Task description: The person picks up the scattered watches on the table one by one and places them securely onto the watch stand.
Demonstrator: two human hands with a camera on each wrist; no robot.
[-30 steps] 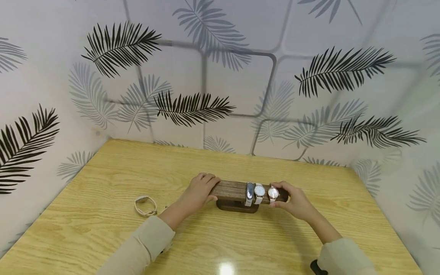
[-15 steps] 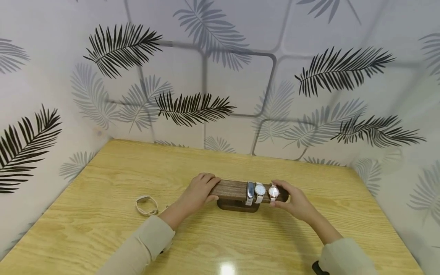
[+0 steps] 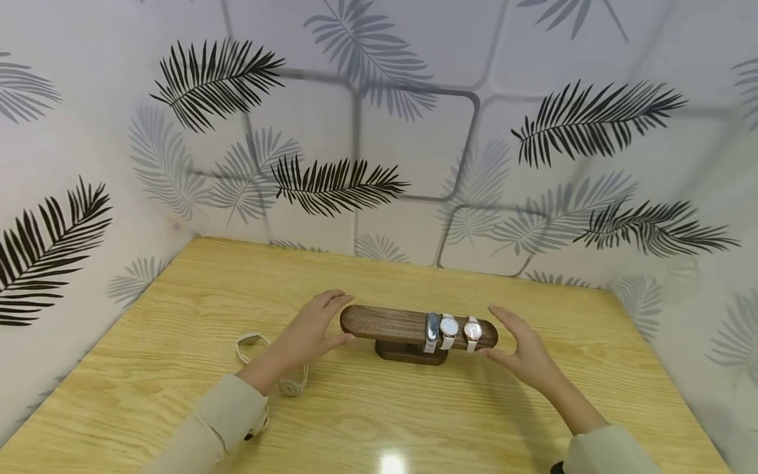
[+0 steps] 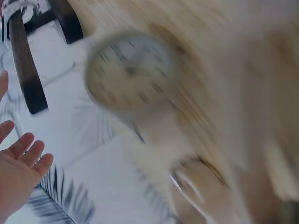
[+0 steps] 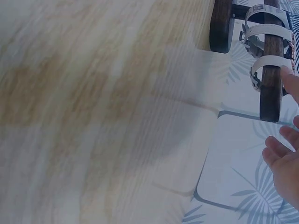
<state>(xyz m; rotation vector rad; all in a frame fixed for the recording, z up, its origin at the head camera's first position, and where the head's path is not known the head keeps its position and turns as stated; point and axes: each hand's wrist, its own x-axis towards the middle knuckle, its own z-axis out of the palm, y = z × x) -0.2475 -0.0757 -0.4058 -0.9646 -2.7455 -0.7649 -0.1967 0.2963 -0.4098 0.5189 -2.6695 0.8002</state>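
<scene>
A dark brown wooden watch stand (image 3: 379,322), a rounded bar on a short base, stands on the table. Toward its right end sit a fitness band (image 3: 433,330) with a dark screen and two white-strapped round watches, one in the middle (image 3: 449,327) and one outermost (image 3: 472,330). Just off the bar's left end, my left hand (image 3: 304,336) is spread with nothing in it. My right hand (image 3: 527,352) is spread around the right end; whether its thumb touches the bar I cannot tell. Both hands also show in the wrist views, the left (image 4: 18,175) and right (image 5: 285,163).
Left of the stand, partly behind my left forearm, lie a round-dialled watch (image 3: 290,386) and a pale looped strap (image 3: 249,338). The watch looks large and blurred in the left wrist view. A leaf-patterned backdrop (image 3: 403,230) rises behind the wooden table (image 3: 414,421).
My left hand has let go of the bar's left end and drawn back to the left, uncovering that end. My right fingers have come off the outermost watch and spread. The stand stays put.
</scene>
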